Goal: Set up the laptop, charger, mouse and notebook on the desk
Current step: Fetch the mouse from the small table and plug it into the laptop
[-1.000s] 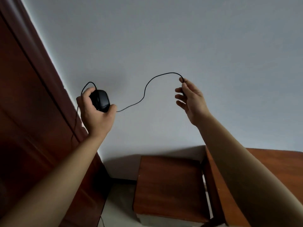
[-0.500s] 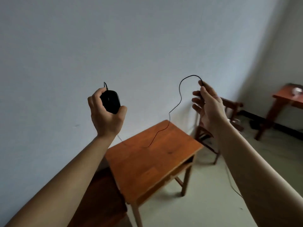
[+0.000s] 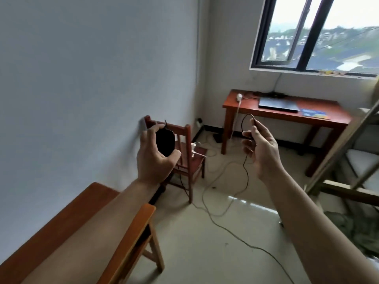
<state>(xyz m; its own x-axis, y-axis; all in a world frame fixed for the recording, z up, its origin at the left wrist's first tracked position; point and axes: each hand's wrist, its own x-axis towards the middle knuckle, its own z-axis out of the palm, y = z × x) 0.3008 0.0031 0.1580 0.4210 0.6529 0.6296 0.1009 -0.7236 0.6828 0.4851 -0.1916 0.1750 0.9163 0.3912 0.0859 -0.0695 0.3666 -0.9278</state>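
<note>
My left hand (image 3: 152, 160) holds a black wired mouse (image 3: 165, 142) up in the air. The mouse's thin black cable (image 3: 245, 169) loops over to my right hand (image 3: 261, 149), which pinches it near its end. Far ahead under the window stands the red-brown desk (image 3: 336, 117). A shut dark laptop (image 3: 279, 105) lies on it, with a blue notebook (image 3: 313, 113) to its right. A white charger (image 3: 239, 97) sits at the desk's left end, its cord hanging down.
A wooden chair (image 3: 189, 158) stands by the left wall ahead. A small wooden table (image 3: 61, 222) is at lower left under my left arm. Cords trail across the floor (image 3: 221, 201). Slanted wooden frames (image 3: 348, 160) stand at the right.
The view has swung right and down, from the wall and small table to the room with the desk and window. Both hands keep the mouse and cable, now closer together.
</note>
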